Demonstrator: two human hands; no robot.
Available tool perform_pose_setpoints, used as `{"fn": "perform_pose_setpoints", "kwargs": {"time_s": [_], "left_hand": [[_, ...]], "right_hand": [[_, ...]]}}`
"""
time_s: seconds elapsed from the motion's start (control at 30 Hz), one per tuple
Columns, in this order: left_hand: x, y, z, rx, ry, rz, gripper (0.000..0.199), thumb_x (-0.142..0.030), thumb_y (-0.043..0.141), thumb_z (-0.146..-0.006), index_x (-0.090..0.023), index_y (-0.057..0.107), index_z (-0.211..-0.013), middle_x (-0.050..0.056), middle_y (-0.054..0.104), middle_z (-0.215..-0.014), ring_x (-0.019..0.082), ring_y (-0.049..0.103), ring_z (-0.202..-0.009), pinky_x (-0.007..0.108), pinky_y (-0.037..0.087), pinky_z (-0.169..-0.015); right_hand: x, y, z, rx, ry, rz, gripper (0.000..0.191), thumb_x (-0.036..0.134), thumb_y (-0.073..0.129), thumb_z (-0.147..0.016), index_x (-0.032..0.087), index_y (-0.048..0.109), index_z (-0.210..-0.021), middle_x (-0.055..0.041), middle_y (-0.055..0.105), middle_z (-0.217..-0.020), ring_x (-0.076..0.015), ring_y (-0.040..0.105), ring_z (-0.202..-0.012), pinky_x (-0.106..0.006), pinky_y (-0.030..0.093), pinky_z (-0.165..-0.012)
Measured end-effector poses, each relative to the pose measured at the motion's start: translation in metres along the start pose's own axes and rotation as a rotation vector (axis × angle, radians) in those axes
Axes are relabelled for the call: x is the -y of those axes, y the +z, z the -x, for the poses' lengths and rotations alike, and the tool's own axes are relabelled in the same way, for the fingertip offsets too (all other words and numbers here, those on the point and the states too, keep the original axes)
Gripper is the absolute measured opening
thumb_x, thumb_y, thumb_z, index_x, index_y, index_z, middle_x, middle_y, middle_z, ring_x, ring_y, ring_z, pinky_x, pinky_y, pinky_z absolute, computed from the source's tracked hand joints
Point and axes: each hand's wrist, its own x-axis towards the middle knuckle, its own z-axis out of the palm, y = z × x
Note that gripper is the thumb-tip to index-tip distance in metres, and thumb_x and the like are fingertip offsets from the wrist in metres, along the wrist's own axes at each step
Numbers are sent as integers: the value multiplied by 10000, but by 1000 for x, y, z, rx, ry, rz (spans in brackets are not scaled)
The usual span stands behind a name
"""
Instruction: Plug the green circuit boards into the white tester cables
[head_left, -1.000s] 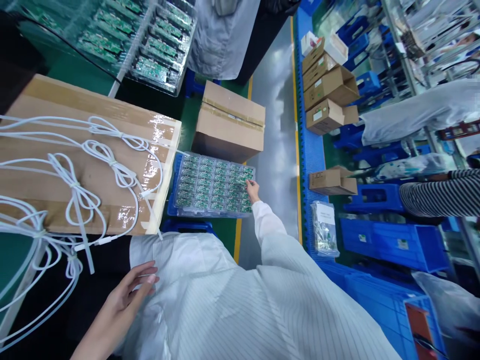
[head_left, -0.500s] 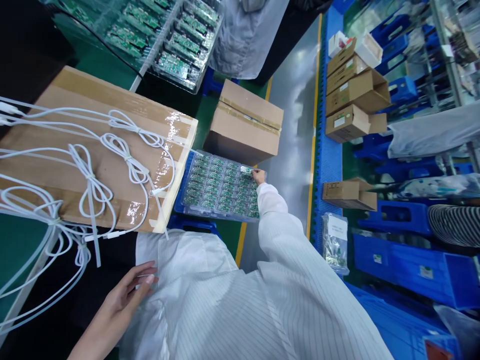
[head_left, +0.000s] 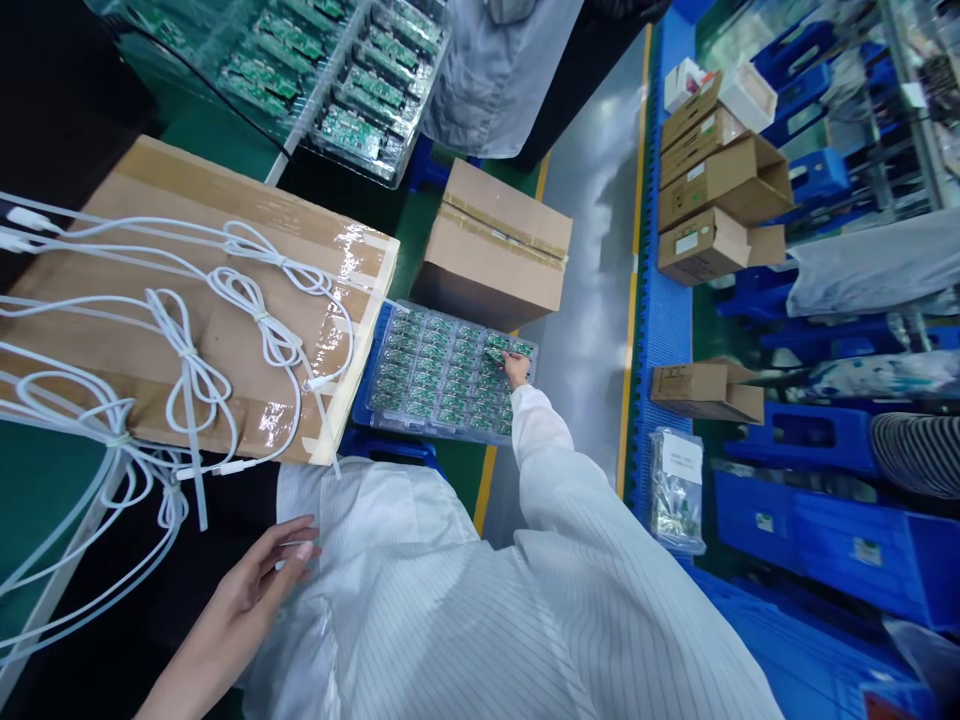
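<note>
My right hand (head_left: pixel 517 369), at the end of an outstretched white sleeve, pinches a small green circuit board (head_left: pixel 494 353) over the right part of a clear plastic tray (head_left: pixel 472 434). Rows of similar boards fill this tray's pockets. Whether the pinched board touches the ones beneath, I cannot tell. My left hand (head_left: pixel 251 592) hangs above my lap, its fingers slightly curled and apart with nothing in them. White cables (head_left: pixel 259 312), coiled and tied, lie to its upper left on a taped cardboard surface (head_left: pixel 169 190).
A closed cardboard box (head_left: pixel 491 245) stands beyond the tray. Further trays of boards (head_left: pixel 360 130) are at the top, near another person's grey garment (head_left: pixel 480 80). Along the right are open cartons (head_left: pixel 705 245), a bagged item (head_left: pixel 676 490) and blue bins (head_left: pixel 832 530).
My right hand has shifted slightly down and left over the tray, and the board in its fingers has tilted, its face now darker green. My left hand stays nearly in place.
</note>
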Motion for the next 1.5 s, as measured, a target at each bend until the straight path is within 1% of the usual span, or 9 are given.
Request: {"fn": "perform_pose_setpoints", "kwargs": {"time_s": [0.13, 0.3, 0.47, 0.63, 0.87, 1.03, 1.27, 1.4, 1.5], "left_hand": [[4, -2, -1, -13, 11, 11, 638, -681, 758, -805, -238, 709, -1262, 122, 756, -1245, 300, 743, -1131, 377, 664, -917], [3, -1, -1, -30, 8, 11, 662, -695, 763, -786, -235, 713, -1260, 130, 742, -1284, 302, 737, -1145, 375, 660, -926], [-3, 0, 1, -27, -13, 1, 696, -736, 756, -763, -222, 719, -1231, 145, 744, -1272, 309, 748, -1119, 396, 655, -942], [3, -4, 1, 11, 6, -50, 672, -700, 736, -810, -247, 692, -1303, 148, 717, -1345, 319, 721, -1206, 408, 632, -993], [9, -2, 2, 10, 21, -40, 629, -676, 727, -832, -256, 692, -1298, 137, 696, -1390, 307, 709, -1230, 394, 623, -1008], [3, 12, 7, 26, 12, -4, 616, -662, 706, -859, -260, 684, -1326, 126, 714, -1344, 291, 718, -1198, 397, 614, -1022], [-28, 29, 17, 115, 91, 145, 542, -621, 692, -888, -249, 709, -1281, 112, 753, -1195, 257, 739, -1073, 384, 625, -966], [-42, 43, 20, 198, 186, 341, 529, -618, 689, -889, -210, 711, -1224, 99, 762, -1052, 225, 745, -965, 370, 621, -894], [-45, 56, 9, 298, 274, 474, 606, -669, 760, -808, -190, 690, -1172, 90, 748, -1021, 198, 749, -894, 330, 612, -794]], "right_hand": [[-3, 2, 6, 15, -28, -52, 447, 219, 774, -868, 95, 657, -1282, -45, 732, -916, -125, 697, -616, -214, 564, -575], [-1, -13, 10, 42, -81, -39, 638, 217, 817, -821, 119, 569, -1400, -71, 716, -1040, -113, 658, -596, -231, 577, -594], [-4, -29, 22, 154, -191, 28, 522, 226, 839, -786, 155, 640, -1263, -26, 723, -917, -141, 648, -688, -242, 579, -666], [-4, -33, 29, 232, -310, 117, 401, 194, 848, -739, 183, 711, -1116, -36, 759, -939, -163, 642, -781, -294, 570, -864], [0, -40, 33, 237, -403, 268, 233, 160, 793, -777, 205, 724, -995, -60, 762, -1006, -221, 644, -1066, -375, 495, -1069], [-4, -36, 49, 106, -389, 401, 160, 224, 728, -881, 174, 675, -1023, -186, 692, -1268, -295, 542, -1313, -439, 447, -1134], [3, -19, 88, 5, -392, 563, 196, 267, 618, -919, 141, 700, -1044, -244, 742, -1150, -349, 647, -1223, -530, 462, -1130], [24, -25, 133, 104, -532, 690, 260, 345, 554, -871, 209, 773, -905, -239, 764, -873, -431, 743, -1039, -627, 546, -971], [38, -42, 166, 257, -757, 814, 372, 459, 454, -850, 326, 801, -827, -193, 662, -588, -492, 749, -750, -714, 535, -733]]}}
